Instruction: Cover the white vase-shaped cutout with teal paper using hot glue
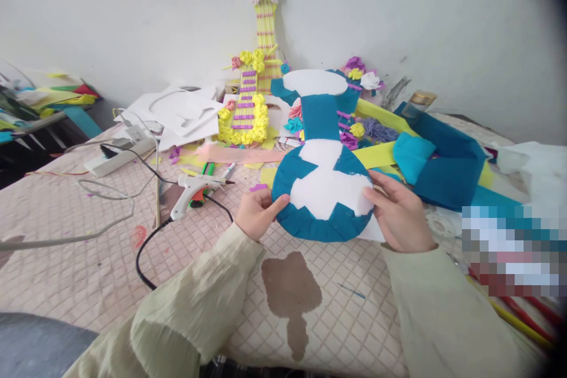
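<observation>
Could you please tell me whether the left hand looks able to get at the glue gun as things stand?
Probably yes, if the left hand releases the blue-and-white piece: the glue gun sits nearby, with little but a black cable between them.

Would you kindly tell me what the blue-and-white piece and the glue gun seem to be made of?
The blue-and-white piece: probably stiff white card or foam board, matte, with blue paper or thin fabric lapping over its rim in jagged, creased flaps.
The glue gun: likely hard plastic, smooth and white, judging by its moulded body.
</observation>
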A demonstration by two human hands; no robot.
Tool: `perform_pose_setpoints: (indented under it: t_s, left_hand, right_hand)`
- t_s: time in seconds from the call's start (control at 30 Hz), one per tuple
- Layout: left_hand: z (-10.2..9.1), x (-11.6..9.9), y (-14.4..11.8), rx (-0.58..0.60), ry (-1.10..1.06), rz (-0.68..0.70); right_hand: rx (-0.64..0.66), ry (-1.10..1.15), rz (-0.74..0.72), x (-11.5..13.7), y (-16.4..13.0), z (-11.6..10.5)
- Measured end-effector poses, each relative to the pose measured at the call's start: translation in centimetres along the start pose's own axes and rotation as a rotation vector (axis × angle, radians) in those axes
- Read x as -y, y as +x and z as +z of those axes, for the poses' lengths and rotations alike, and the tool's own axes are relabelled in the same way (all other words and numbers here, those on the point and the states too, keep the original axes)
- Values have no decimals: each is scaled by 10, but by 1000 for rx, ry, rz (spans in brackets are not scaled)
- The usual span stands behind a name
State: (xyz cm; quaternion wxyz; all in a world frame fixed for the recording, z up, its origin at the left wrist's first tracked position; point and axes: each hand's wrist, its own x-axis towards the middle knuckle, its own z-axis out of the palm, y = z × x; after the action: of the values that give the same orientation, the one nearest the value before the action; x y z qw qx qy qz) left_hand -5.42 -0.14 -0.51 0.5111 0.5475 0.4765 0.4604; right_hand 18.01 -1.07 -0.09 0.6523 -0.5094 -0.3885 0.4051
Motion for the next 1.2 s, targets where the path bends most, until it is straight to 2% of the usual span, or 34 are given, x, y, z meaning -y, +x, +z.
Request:
perform_pose_setpoints:
  t_s: [0.23,0.33,0.43,0.63,0.73,0.9,1.1,1.2]
  left_hand:
    - [1,1,0,2,-116,-14]
    - [3,-5,-2,118,-250,-83]
    - [5,-9,-5,226,-279,-185]
    - [3,-7,-5,201,-289,-216]
    - [0,-5,-2,202,-277,-263]
    - [-3,-3,0,213,-270,-346]
    - [1,-3,-1,179,-324,-276]
    - [2,-2,-1,180,-283,-257]
  right_hand:
    - [-21,50,51,0,2,1]
    - [-43,65,50,-1,4,-2]
    - [-56,53,60,-2,6,-4]
    - [-30,33,46,-4,8,-7]
    - [-6,29,19,-4,8,-7]
    - [-5,56,57,-4,7,-6]
    - [-28,49,48,-5,6,-5]
    - [-26,43,47,-4,6,-3]
